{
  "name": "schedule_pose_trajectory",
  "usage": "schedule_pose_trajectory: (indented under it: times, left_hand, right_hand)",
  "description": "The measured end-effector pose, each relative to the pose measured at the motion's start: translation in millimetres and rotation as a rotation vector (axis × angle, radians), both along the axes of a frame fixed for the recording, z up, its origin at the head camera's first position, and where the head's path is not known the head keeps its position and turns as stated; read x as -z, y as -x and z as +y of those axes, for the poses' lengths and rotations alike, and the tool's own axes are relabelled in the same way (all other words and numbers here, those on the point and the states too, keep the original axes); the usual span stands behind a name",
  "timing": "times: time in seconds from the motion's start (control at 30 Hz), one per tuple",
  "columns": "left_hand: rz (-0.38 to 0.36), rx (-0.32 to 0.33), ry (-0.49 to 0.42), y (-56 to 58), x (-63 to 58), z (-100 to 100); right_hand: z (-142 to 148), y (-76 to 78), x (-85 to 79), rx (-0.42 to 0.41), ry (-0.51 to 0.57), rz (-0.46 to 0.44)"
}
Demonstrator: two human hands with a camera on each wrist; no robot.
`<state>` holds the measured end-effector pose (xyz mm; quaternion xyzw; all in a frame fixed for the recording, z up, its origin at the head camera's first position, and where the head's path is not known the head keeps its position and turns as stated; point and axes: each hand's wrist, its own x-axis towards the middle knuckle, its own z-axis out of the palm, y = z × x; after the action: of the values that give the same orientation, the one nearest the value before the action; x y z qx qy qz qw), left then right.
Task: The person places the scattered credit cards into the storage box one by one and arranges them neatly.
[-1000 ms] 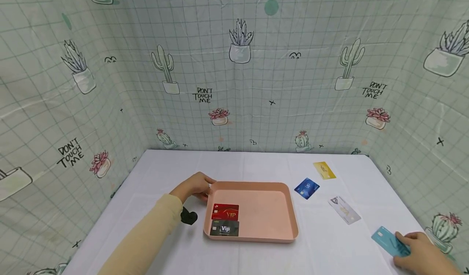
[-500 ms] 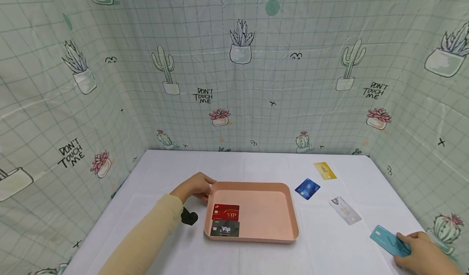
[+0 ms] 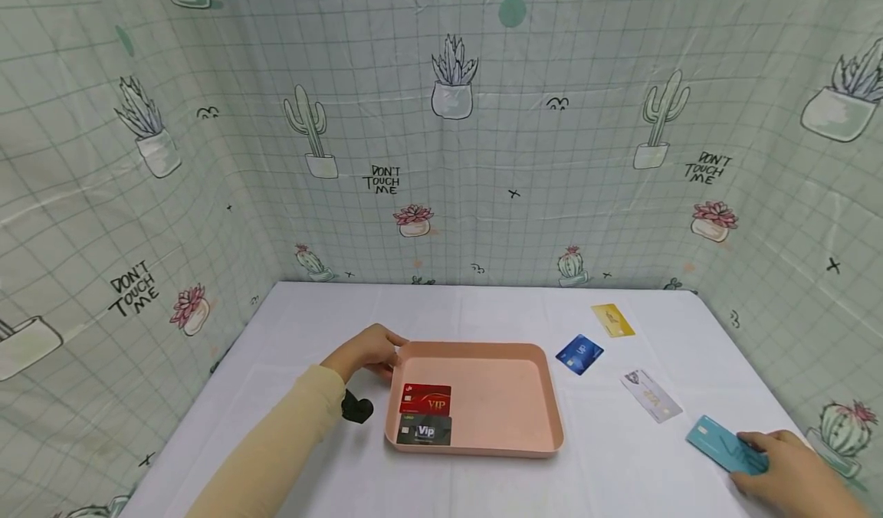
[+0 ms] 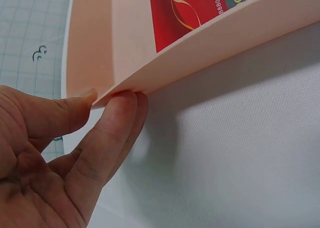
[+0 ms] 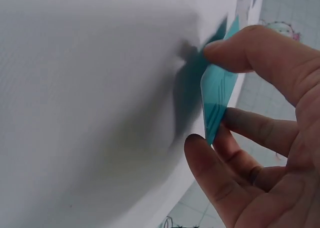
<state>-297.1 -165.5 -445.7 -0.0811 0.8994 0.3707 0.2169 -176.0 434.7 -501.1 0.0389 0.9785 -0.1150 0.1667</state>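
Nearest, the right hand (image 3: 793, 468) lies between 3 and 4 o'clock on a dial centred on the tray, with 12 pointing away from the person. Its grip is closed on a teal card (image 3: 720, 443), pinched between thumb and fingers by the end nearer the hand; the free end points toward 10 o'clock. The right wrist view shows the card tilted over the white tabletop (image 3: 621, 472); whether a corner touches, I cannot tell. With so little of the card held, it could pivot or slip if the thumb eased, and a low free end could catch on the cloth.

Within the pink tray (image 3: 497, 403), the black card (image 3: 424, 430) lies flat at 8 o'clock and the red card (image 3: 425, 400) just beyond it at 9. They lie edge to edge, so a jolt to the tray could push one over the other.

At 10 o'clock the left hand (image 3: 369, 349) holds the tray's far left corner, thumb at the rim and fingers against the outer wall. A tug there would probably swing the tray round, since only that corner is held.

Outside the tray, the silver card (image 3: 651, 395) rests at 3 o'clock, near the teal one; a low sweep of the right hand could knock it. Farther off, toward 2 o'clock, lie the blue card (image 3: 580, 354), then the yellow card (image 3: 613, 319). Behind everything hangs a cactus-print cloth (image 3: 476, 150).
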Motion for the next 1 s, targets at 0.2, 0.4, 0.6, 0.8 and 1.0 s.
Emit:
schedule_pose_trajectory:
  times: [0.2, 0.4, 0.6, 0.8, 1.0]
  left_hand:
    - [-0.001, 0.001, 0.006, -0.2, 0.3, 0.0]
    - [0.008, -0.005, 0.008, -1.8, -0.4, 0.5]
    - [0.014, -0.005, 0.008, -2.9, -1.0, 0.8]
    - [0.010, -0.005, 0.005, -1.9, -0.8, 1.2]
    - [0.005, -0.010, 0.006, -1.3, 0.1, 0.6]
  right_hand:
    - [-13.2, 1.3, -4.6, -0.064, 0.030, 0.077]
    - [-24.3, 3.7, -8.9, -0.088, 0.058, 0.155]
    - [-31.5, 7.4, -12.1, -0.092, 0.075, 0.202]
    - [-37.0, 12.8, -16.7, -0.115, 0.092, 0.230]
    - [-49.7, 15.6, -22.9, -0.132, 0.115, 0.249]
